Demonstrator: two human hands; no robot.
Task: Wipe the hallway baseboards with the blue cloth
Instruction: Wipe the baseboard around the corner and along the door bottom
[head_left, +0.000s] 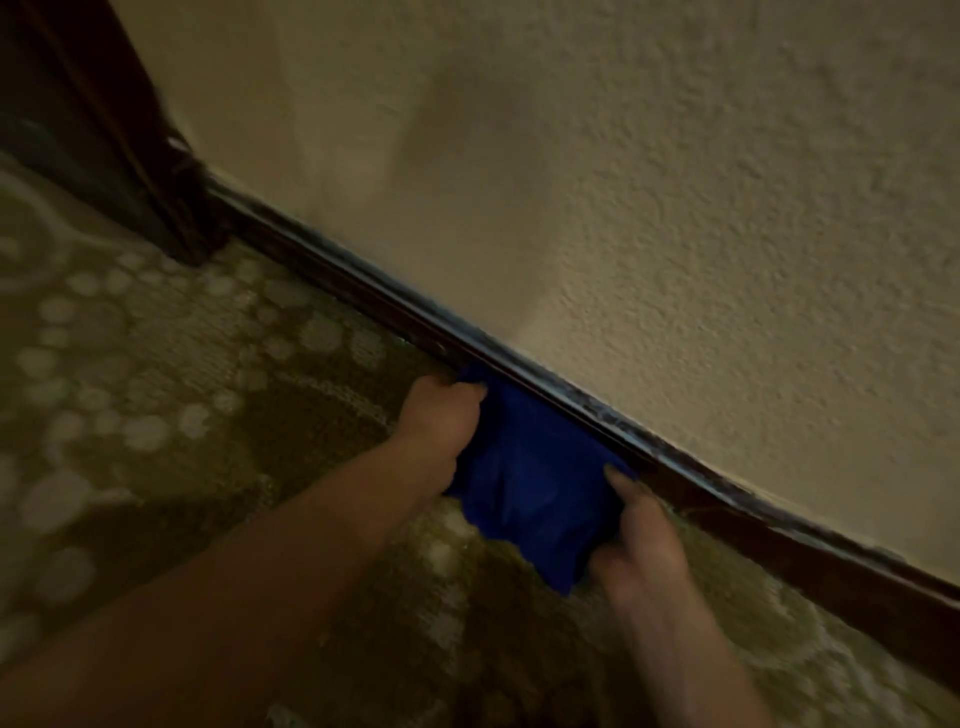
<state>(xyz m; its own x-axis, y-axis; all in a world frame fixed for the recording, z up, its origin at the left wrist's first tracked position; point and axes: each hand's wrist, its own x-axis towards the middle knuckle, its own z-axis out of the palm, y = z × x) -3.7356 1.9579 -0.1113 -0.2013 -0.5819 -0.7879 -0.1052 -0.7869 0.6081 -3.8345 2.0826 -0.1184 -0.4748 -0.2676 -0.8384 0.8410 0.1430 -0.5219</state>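
Note:
A dark brown baseboard runs diagonally from upper left to lower right along the foot of a textured beige wall. The blue cloth lies stretched against the baseboard and down onto the carpet. My left hand grips the cloth's left edge, close to the baseboard. My right hand holds the cloth's right edge, with a finger pointing up toward the baseboard. The cloth's top edge touches the baseboard's face. The picture is dim and slightly blurred.
A green carpet with pale round spots covers the floor. A dark door frame stands at the upper left, where the baseboard ends. The beige wall fills the upper right.

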